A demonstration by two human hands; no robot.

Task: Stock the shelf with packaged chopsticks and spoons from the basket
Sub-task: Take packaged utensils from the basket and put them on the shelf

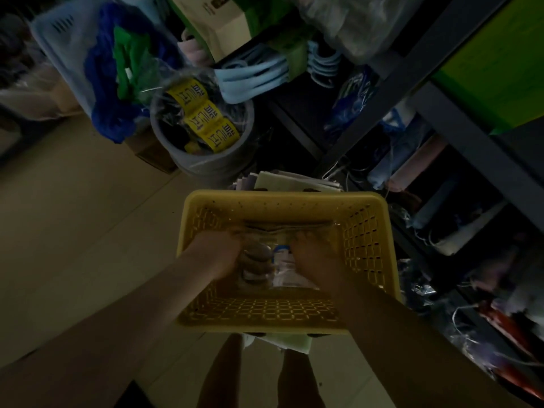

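Note:
A yellow perforated basket (368, 248) stands on the floor in front of me. Inside it lie clear packets of spoons (259, 260) and long wrapped utensils (288, 226) along the far wall. Both of my hands reach down into the basket. My left hand (219, 250) grips the left side of the spoon packets. My right hand (312, 254) grips their right side, next to a packet with a blue and white label (281, 254). The dark shelf unit (459, 128) rises to the right.
A grey bucket (206, 160) with yellow-labelled packs stands beyond the basket. A pale crate (64, 48) holding blue and green goods sits at the upper left. Light blue hangers (253, 75) and bagged goods fill the shelves. Folded paper lies under the basket. Beige floor spreads left.

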